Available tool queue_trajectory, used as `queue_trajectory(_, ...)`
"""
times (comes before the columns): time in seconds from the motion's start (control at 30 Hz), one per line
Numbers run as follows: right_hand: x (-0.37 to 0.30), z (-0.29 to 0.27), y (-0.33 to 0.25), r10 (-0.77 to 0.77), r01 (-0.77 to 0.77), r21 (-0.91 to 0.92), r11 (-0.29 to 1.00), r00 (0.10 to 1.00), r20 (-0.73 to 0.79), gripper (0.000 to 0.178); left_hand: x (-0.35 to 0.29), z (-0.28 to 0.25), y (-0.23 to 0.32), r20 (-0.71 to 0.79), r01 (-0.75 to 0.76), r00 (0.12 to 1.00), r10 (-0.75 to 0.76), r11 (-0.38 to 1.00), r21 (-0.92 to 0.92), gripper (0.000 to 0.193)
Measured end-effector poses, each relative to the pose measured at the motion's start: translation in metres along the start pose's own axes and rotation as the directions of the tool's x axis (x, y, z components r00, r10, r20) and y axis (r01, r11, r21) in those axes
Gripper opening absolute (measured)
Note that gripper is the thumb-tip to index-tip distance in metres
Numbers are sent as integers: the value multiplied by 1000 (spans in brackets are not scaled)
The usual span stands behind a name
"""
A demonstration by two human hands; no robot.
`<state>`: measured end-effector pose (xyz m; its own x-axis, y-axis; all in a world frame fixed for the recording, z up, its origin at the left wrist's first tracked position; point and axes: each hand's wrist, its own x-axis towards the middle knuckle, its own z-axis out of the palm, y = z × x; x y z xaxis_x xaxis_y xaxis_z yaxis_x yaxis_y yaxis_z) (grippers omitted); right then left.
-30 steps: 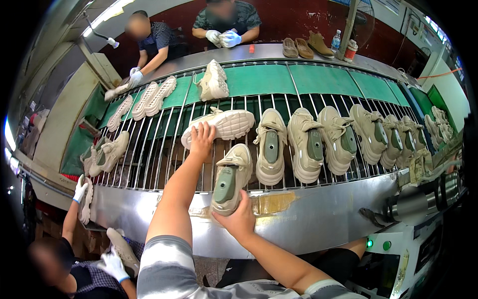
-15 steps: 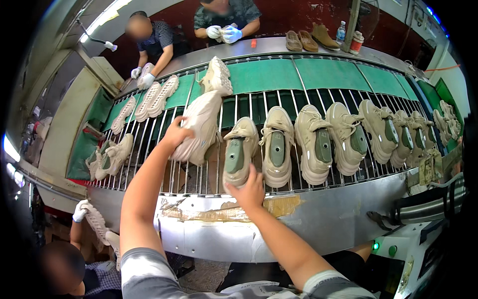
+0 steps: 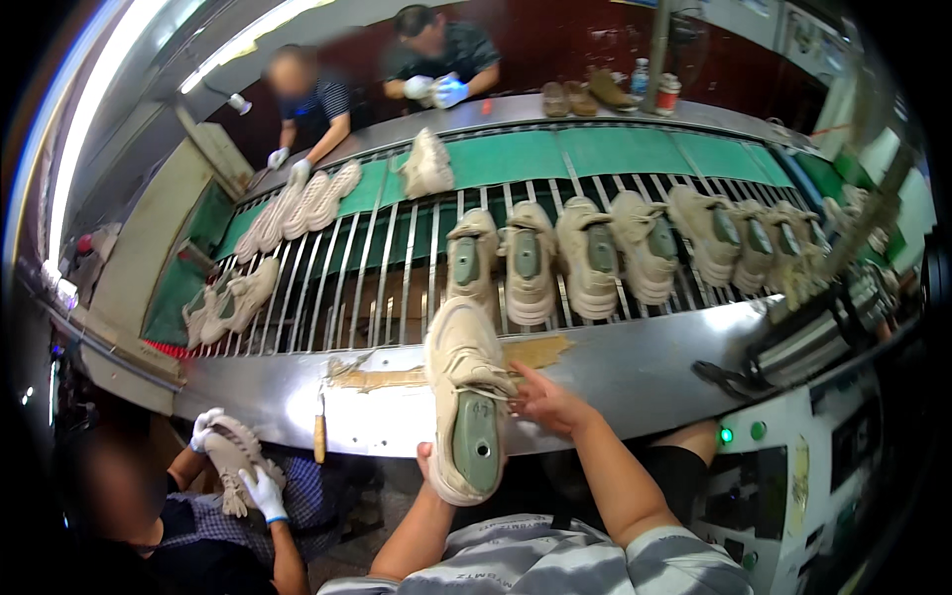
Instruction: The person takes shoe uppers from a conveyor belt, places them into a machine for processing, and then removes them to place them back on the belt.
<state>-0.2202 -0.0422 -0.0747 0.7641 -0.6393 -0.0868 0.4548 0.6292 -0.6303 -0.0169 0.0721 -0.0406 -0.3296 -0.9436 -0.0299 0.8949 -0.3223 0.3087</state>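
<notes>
Close in front of me is a beige sneaker (image 3: 462,342), tilted with its toe away and a green last (image 3: 477,446) in its opening. My left hand (image 3: 425,464) grips it near the heel; the thumb shows at the side and most fingers are hidden behind the shoe. Beside the laces, my right hand (image 3: 550,405) has its fingers apart; I cannot tell whether a fingertip touches the lace. Beyond, a row of similar beige sneakers (image 3: 529,260) with green lasts stands on the slatted rack (image 3: 392,253).
Pale soles (image 3: 332,196) and another sneaker (image 3: 427,164) lie on the green strip (image 3: 511,159). A wooden-handled tool (image 3: 319,436) rests at the metal ledge (image 3: 248,392). Co-workers sit across the rack and at lower left, one handling a shoe (image 3: 236,456). A machine panel (image 3: 764,476) stands at right.
My left hand has brought the sneaker from over the rack down toward me, its opening now facing up. My right hand has left the first shoe in the row and is beside the held one.
</notes>
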Motion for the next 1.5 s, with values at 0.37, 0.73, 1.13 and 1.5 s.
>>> queue_trajectory(0.37, -266, 69, -55, -896, 919, 205, 337, 380, -230, 82, 82, 111, -179, 7, 519, 600, -800, 396, 757, 32)
queue_trajectory(0.73, -604, 46, -120, -670, 299, -907, 296, -611, -421, 74, 119, -25, -190, -69, 85, 996, -53, 424, 902, 10)
queue_trajectory(1.13, -810, -94, -306, -530, -508, -167, 845, -753, -390, 93, 122, -63, -167, -103, 55, 990, 93, 423, 904, 8)
queue_trajectory(1.5, -713, -91, -296, -474, -578, 111, 809, -752, -457, 112, 115, -53, -162, -85, 27, 984, 156, 341, 940, 12)
